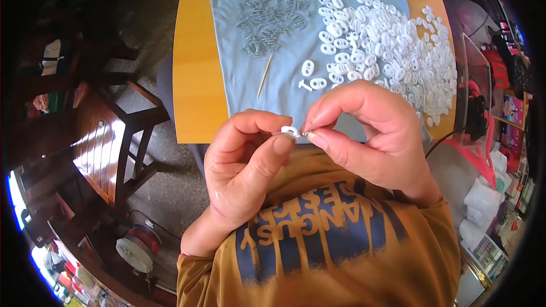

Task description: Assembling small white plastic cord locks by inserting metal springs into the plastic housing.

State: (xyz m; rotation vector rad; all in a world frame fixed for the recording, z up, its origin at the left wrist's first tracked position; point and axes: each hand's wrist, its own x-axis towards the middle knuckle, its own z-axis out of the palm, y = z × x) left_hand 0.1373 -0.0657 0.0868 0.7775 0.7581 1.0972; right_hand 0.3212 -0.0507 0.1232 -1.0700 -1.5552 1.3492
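My left hand [247,159] pinches a small white plastic cord-lock piece [290,131] with a hole in it between thumb and forefinger. Close against its right side, the thumb and forefinger of my right hand [369,136] are closed on a tiny metal spring [306,134], mostly covered by the fingertips. Both hands meet just past the near edge of a grey-blue cloth [244,82]. Beyond them on the cloth lies a loose pile of small metal springs [270,23]. To its right spreads a large heap of white two-holed cord-lock pieces [392,40].
A thin wooden stick [264,75] lies below the springs. Under the cloth is a yellow wooden table [193,68]. Some white pieces spill off the cloth toward the table's right edge. A wooden stool [102,148] stands at left, near a cable reel [136,248] on the floor.
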